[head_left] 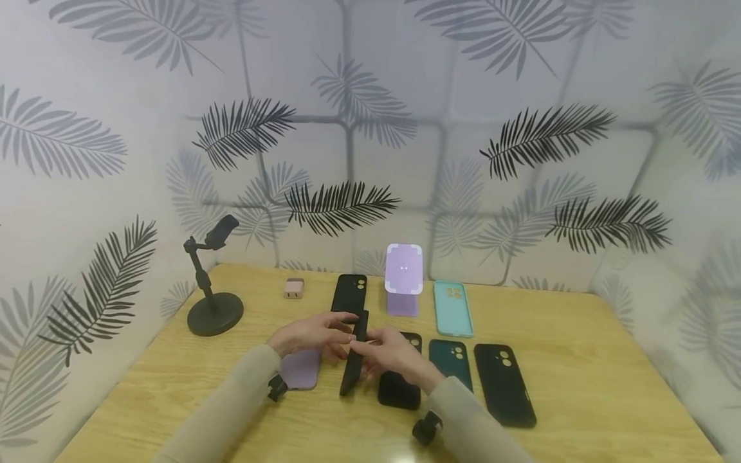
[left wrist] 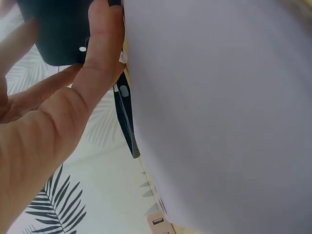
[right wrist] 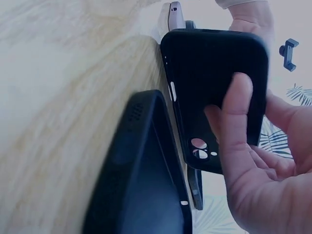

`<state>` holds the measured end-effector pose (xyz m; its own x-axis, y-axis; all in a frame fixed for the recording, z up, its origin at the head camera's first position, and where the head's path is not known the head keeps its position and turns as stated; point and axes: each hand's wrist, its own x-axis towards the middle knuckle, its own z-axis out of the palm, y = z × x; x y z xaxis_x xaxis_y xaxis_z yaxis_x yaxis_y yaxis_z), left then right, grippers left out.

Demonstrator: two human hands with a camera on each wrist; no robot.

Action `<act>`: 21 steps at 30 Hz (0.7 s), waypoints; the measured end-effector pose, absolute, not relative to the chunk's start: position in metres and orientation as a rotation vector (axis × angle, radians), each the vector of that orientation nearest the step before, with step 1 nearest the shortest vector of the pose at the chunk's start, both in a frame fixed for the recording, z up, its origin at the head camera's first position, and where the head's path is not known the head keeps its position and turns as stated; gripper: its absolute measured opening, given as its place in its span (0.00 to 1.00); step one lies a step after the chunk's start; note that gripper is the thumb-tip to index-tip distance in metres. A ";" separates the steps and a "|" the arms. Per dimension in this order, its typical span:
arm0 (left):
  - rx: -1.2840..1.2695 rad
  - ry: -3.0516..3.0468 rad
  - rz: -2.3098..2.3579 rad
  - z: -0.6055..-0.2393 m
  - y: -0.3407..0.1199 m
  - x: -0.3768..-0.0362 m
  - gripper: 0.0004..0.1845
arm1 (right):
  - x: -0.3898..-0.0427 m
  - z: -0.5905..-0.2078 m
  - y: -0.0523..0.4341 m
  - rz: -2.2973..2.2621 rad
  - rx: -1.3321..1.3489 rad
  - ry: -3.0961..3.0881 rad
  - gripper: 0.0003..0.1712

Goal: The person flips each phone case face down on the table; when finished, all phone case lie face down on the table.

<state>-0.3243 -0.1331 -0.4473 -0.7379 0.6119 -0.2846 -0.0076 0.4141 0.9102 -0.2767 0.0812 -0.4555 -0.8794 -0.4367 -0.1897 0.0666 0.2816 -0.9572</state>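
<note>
Between my two hands a black phone case stands tilted on its side, seen edge-on in the head view. My right hand grips it from the right. In the right wrist view, the thumb lies across the hollow inner side of the case, whose camera cutouts are at the lower end. From the left, my left hand holds the same case, thumb and fingers around it in the left wrist view. Under the left hand lies a lavender phone, partly covered. Beside the right hand another black case lies flat.
A black case, a light blue case, a dark teal case and a large black case lie around. Behind stand a purple stand and a pink charger. A black phone holder is at left.
</note>
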 end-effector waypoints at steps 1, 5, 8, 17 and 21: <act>0.508 2.072 1.337 -0.448 -0.133 -0.324 0.35 | -0.276 -0.455 0.082 -1.632 -0.322 2.146 0.20; 0.495 2.091 1.319 -0.448 -0.131 -0.323 0.36 | -0.276 -0.453 0.084 -1.638 -0.275 2.189 0.33; 0.500 2.113 1.300 -0.449 -0.131 -0.323 0.37 | -0.276 -0.455 0.086 -1.634 -0.237 2.217 0.41; 0.498 2.185 1.232 -0.450 -0.135 -0.323 0.35 | -0.273 -0.458 0.093 -1.555 -0.232 2.306 0.44; 0.501 2.215 1.212 -0.449 -0.136 -0.325 0.33 | -0.273 -0.457 0.093 -1.518 -0.258 2.333 0.40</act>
<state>-0.3246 -0.1364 -0.4495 -0.7732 0.5621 -0.2936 0.0559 0.5216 0.8514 -0.2727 0.0929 -0.4567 -0.9241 -0.3338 -0.1861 0.0349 0.4112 -0.9109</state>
